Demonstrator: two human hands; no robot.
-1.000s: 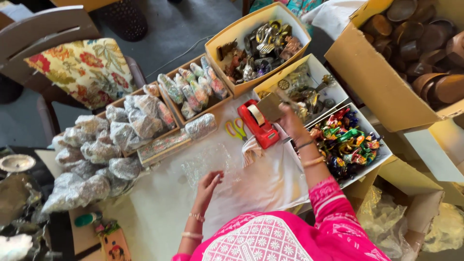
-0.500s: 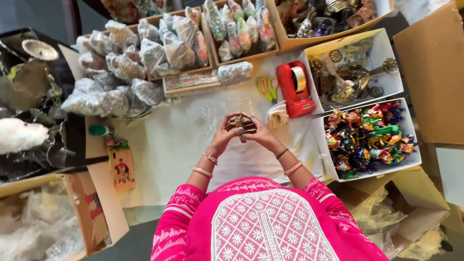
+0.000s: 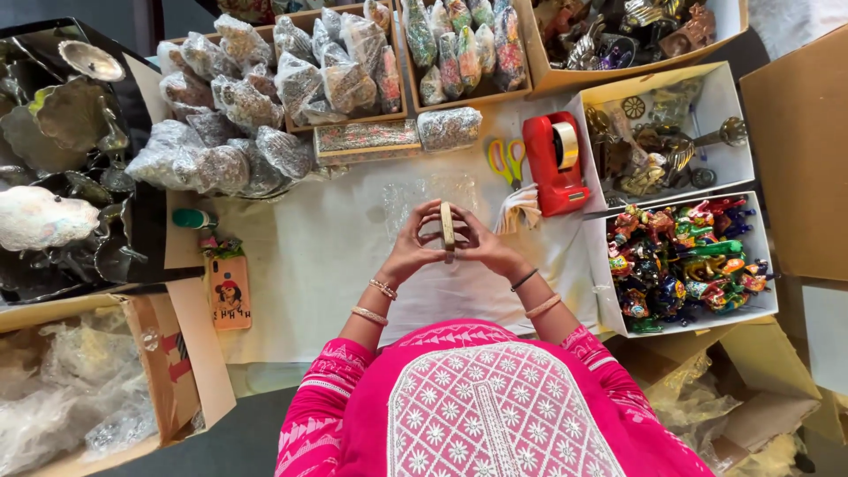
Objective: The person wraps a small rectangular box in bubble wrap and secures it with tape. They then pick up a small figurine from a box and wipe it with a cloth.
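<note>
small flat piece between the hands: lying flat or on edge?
On edge. The flat piece shows only its thin side to the camera, pinched between the left hand and right hand above the white table.

Bright, even daylight floods the scene, with soft, faint shadows under both hands. The white table cover (image 3: 309,265) glows close to washed out in the middle. Glare flashes off the metal dishes (image 3: 75,110) far left and the clear wrap (image 3: 62,397) near left. Focus is crisp centrally; the edges bend and stretch, wide-angle style.
</note>
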